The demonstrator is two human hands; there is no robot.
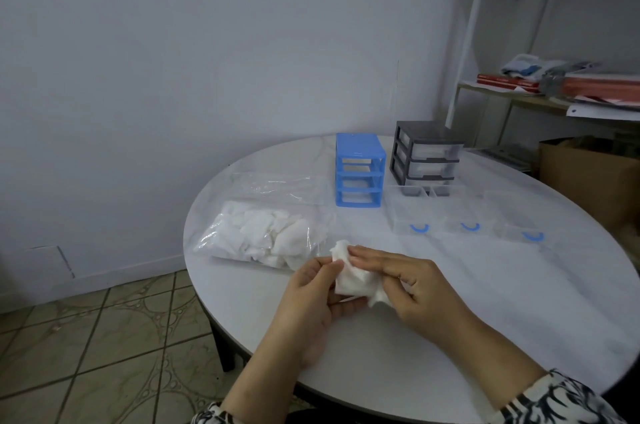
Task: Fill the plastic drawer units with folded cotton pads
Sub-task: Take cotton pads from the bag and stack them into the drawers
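Cotton pad: white, crumpled, held up over the near tabletop between both hands, not yet folded flat.
Left hand: fingers curled under the pad's left edge, thumb pinching it from above.
Right hand: fingers laid long across the pad's top, thumb tucked at the right corner; gripping, not open.
Handling: looks feather-light, soft, limp; will flop and unfold if let go. Probably not fragile, though it may fluff or tear if tugged. Best taken at opposite edges or corners, then pressed along the crease.
Supply bag: clear plastic, stuffed with more white pads, lying just left of the hands; mouth seems to face them.
Empty bag: flat clear sheet behind the full one.
Blue unit: frame only, three bays vacant.
Clear drawers: three, blue handles, in a row on the tabletop right of the blue unit, apparently empty, open tops ready.
Grey unit: behind them; upper drawers in, lowest slot hard to read.
Obstruction: nothing lies between hands and drawers; the reach goes forward and right.
Surroundings: shelf with papers and cardboard box off to the right, well apart.
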